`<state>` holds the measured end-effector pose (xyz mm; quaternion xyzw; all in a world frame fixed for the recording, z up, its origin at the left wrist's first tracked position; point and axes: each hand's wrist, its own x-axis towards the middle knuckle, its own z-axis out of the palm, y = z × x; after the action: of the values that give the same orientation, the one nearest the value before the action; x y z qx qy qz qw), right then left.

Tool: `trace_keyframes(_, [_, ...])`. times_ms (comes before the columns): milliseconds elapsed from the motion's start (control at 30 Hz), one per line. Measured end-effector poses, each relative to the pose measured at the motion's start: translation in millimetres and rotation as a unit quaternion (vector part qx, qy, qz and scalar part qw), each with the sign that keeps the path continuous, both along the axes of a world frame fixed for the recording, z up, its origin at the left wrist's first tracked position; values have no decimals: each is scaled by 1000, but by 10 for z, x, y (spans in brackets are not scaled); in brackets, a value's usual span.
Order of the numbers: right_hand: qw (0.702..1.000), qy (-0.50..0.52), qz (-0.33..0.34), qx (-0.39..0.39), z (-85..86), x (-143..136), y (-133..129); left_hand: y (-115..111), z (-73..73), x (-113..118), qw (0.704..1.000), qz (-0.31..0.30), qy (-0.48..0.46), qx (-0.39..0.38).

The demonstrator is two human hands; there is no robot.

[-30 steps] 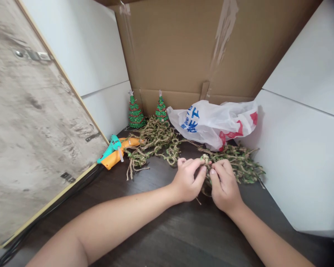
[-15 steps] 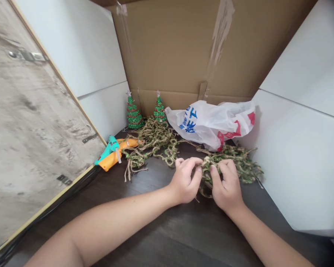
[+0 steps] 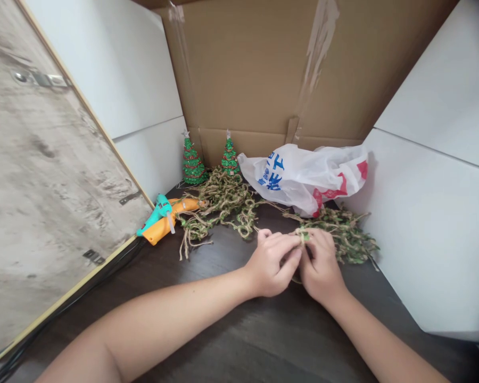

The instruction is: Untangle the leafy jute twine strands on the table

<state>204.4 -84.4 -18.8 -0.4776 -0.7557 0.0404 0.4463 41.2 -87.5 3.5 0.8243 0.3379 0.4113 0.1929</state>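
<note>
My left hand (image 3: pixel 274 260) and my right hand (image 3: pixel 321 263) meet over the dark surface, both with fingers pinched on a twine garland (image 3: pixel 302 234) with small green leaves. A knotted bit of it shows between the fingertips; the rest of that part is hidden by the hands. Behind my right hand lies a leafy heap of the same twine (image 3: pixel 349 234). To the left of my hands, another tangled pile of leafy twine (image 3: pixel 225 194) spreads out, with loose ends trailing forward.
Two small green Christmas trees (image 3: pixel 193 164) stand behind the left pile. A teal and orange glue gun (image 3: pixel 159 218) leans by the wood-patterned board (image 3: pixel 64 175). A white plastic bag (image 3: pixel 303 173) lies against the cardboard (image 3: pixel 243 69). White panels (image 3: pixel 435 229) flank the space.
My left hand has moved slightly right, so the two hands are now touching or nearly so. A green leaf on the twine has come into view between the fingertips.
</note>
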Motion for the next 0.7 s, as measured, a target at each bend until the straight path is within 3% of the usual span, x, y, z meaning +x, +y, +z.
trace_keyframes(267, [999,-46,-17,-4,2,-50,-27,25,9,14,995,39,-56,-80])
trace_keyframes(700, [998,-44,24,-37,53,-49,-67,33,69,24,991,74,-11,-116])
